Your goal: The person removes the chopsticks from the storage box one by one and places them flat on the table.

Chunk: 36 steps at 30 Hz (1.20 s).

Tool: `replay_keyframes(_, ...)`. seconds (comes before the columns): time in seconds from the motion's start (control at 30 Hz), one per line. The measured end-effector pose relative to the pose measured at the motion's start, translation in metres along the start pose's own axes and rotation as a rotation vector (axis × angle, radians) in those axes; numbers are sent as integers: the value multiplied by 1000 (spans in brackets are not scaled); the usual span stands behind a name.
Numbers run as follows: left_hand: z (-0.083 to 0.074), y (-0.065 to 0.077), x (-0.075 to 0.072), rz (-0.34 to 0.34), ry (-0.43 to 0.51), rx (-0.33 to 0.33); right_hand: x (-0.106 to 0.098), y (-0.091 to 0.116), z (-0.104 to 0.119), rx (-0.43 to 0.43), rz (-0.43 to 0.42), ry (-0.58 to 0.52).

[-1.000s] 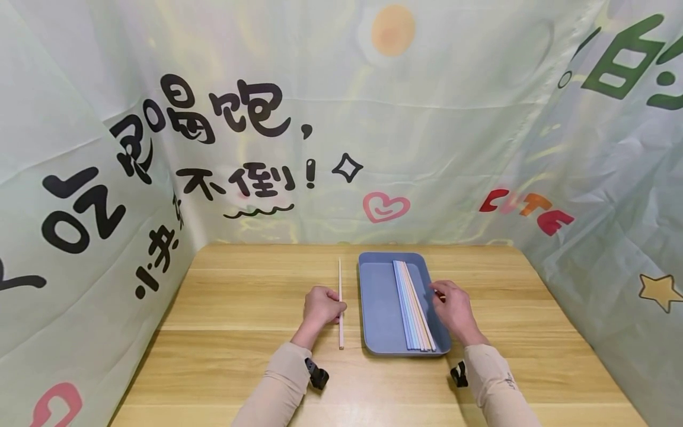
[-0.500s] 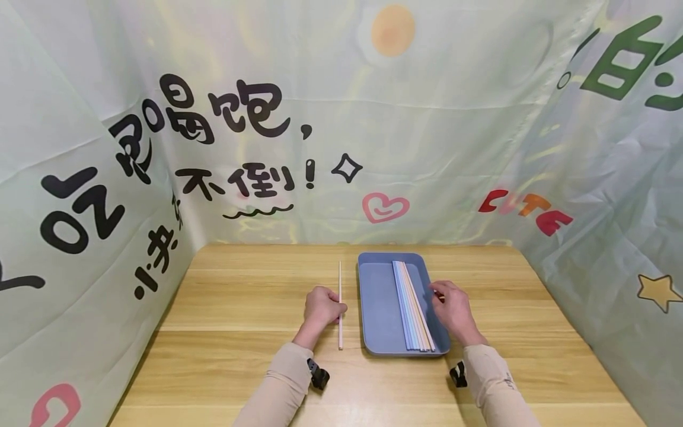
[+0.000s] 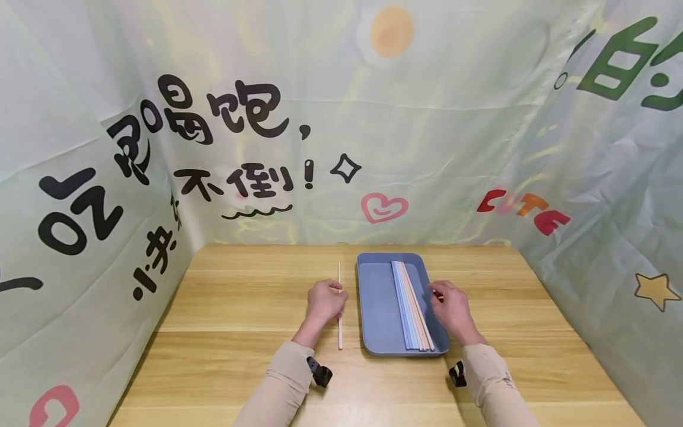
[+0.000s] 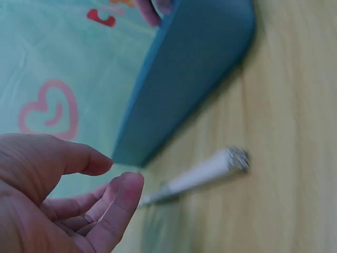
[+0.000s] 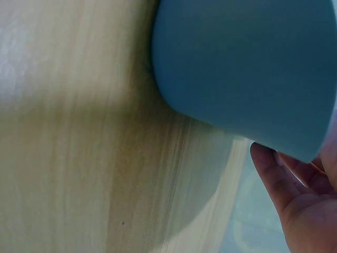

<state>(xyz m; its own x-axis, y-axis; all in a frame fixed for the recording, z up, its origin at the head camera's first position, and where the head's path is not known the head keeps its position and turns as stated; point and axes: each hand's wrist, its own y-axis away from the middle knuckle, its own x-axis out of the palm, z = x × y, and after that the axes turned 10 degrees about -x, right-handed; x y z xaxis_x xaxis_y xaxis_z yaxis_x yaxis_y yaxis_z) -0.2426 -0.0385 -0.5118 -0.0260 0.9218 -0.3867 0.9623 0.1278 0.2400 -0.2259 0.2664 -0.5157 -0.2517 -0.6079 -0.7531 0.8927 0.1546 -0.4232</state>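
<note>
A single pale chopstick with a silvery end lies on the table, left of a blue-grey tray. Just over its middle is my left hand; in the left wrist view thumb and fingertips stand apart with nothing between them. A bundle of pastel chopsticks, blue, pink and yellowish, lies lengthwise along the tray's right side. My right hand holds the tray's right rim; in the right wrist view its fingers are against the outer wall, the rest partly hidden behind the tray.
The wooden table carries the tray near its middle. Printed cloth hangs behind and on both sides of the table. A black wrist strap sits at the left cuff, another strap at the right.
My left hand has let go of the single chopstick and moved slightly up from it; the chopstick stays in place. The right hand stays at the tray rim.
</note>
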Motion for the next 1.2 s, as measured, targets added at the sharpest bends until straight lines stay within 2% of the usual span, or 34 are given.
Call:
replay_keyframes(0.2,-18,6,7,53,105,58,-1,1,0,0,-7,-6)
replay_keyframes(0.6,-41,17,37,118,137,117,-1,2,-3,-13,-7,2)
replay_keyframes(0.87,-47,20,60,154,79,117,0,1,-1,-26,-16,-8)
replay_keyframes(1.2,-44,23,83,196,57,105,-1,1,0,-7,-2,-5)
